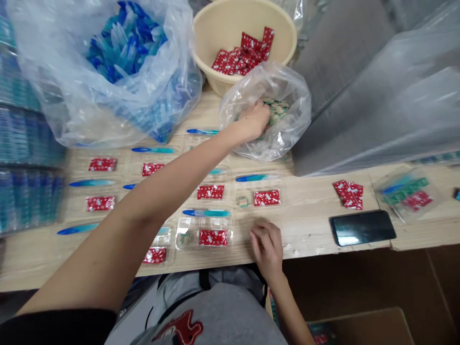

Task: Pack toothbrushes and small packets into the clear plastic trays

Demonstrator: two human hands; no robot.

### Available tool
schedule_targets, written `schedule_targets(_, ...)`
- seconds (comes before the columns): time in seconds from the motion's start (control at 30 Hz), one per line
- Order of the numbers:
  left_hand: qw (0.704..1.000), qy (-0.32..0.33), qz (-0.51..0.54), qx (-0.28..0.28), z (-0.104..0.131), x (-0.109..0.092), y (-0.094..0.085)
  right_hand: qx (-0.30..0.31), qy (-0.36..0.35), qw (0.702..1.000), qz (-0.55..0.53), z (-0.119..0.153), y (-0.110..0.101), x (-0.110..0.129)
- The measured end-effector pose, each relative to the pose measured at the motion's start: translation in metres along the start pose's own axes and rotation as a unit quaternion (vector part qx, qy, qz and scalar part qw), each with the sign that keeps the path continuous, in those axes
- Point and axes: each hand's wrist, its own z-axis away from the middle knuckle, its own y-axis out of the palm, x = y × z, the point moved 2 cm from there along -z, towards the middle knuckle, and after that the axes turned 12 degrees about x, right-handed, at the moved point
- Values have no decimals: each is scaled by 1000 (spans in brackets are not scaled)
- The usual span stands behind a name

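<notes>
Around fingers of left hand [256,120], grip hidden: clear bag [264,149], tan pieces [279,110]. Left of half-curled, seemingly empty right hand [268,243]: trays [184,224] have red packets [213,237]; some apparently lack tan pieces.

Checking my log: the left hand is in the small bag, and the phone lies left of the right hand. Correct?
No: the head view shows the phone right of the right hand. The left hand is in the small bag, as stated.
</notes>
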Motion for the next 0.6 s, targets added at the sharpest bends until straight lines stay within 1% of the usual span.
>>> schedule_targets(0.03, 1000, -9, -19, 10, 4, -4, -5, 0, 5, 1000, -3, 2, 0, 0)
schedule_targets(0.1, 999, 4, -26, 19, 10, -11, -14, -8, 7, 1000, -4, 3, -1, 0)
schedule_targets(0.17, 999, 17, -22, 43, 13, -14, -21, -19, 5, 1000, -1, 0, -4, -1)
schedule_targets(0.23, 997, 16, -25, 70, 12, -15, -26, -29, 3, 1000, 0, -3, -7, -2)
schedule_targets(0.33, 993, -10, -45, 105, 10, -16, -28, -42, -2, 999, -4, -8, -12, -5)
schedule_targets(0.43, 994, -16, -65, 89, 10, -18, -27, -51, -10, 999, -5, -9, -16, -6)
schedule_targets(0.5, 994, 13, -82, 77, 12, -21, -25, -55, -12, 998, -2, -7, -17, -7)
schedule_targets(0.6, 990, 54, -97, 84, 17, -25, -25, -67, -12, 998, 9, -2, -15, -9)
